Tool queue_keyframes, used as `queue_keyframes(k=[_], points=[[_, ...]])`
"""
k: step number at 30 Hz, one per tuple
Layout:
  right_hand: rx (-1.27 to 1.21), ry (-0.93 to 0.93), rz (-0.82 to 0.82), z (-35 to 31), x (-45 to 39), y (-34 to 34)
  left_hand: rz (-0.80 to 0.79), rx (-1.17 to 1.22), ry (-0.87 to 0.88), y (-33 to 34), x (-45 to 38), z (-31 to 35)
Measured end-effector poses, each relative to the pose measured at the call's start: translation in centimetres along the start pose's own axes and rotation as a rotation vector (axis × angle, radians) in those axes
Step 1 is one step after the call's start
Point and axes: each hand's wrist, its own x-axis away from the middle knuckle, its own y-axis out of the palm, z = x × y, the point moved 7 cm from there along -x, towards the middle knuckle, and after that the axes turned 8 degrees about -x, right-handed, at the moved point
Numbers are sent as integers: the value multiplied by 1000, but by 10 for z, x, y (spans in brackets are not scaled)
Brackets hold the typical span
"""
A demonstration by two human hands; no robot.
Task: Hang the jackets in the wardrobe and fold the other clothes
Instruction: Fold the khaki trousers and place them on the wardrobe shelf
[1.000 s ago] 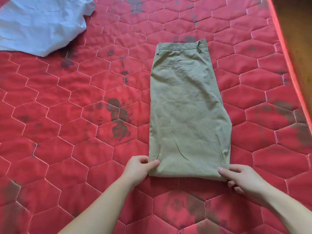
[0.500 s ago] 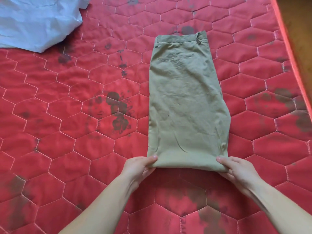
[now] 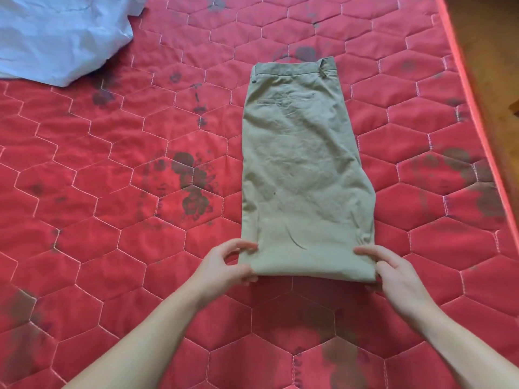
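Folded khaki trousers [image 3: 304,175] lie flat on red quilted mattress [image 3: 112,248], waistband far end. Left hand [image 3: 224,269] pinches trousers' near-left corner; right hand [image 3: 393,273] pinches near-right corner. Light blue garment [image 3: 56,37] far left of trousers.

red quilted mattress [image 3: 106,248] (stained) | khaki trousers [image 3: 303,169] folded | light-blue garment [image 3: 56,37] far-left corner
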Motion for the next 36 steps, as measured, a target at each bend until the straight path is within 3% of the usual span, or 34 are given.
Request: queue_keyframes(k=[3, 6, 9, 13, 17, 21, 25, 27, 30, 33, 36], points=[[221, -92, -111, -5, 2, -3, -116, -369, 37, -3, -2, -6], [709, -276, -122, -12, 6, -4, 11, -861, 206, -6, -10, -7], [903, -369, -95, -12, 9, -4, 122, -928, 295, 0, -12, -12], [901, -466, 2, -13, 10, -9, 276, -976, 292, 5, -9, -18], [854, -569, -39, -26, 10, -10, 431, -988, 498, -7, -5, 2], [754, -675, -146, -42, 29, -4, 131, -869, 466, -7, 3, 7], [500, -479, -165, -60, 40, -14, -142, -522, 269, -9, 22, 25], [360, -475, -147, -74, 35, -18, -145, -248, 290, -13, 27, 51], [164, -385, -20, -84, 12, -20, 1, 63, 168, -14, 11, 67], [177, -247, 38, -54, -14, -15, 156, 172, 24, -8, -7, 47], [246, -160, 65, -12, -26, -13, 69, 41, -7, 5, -6, 14]])
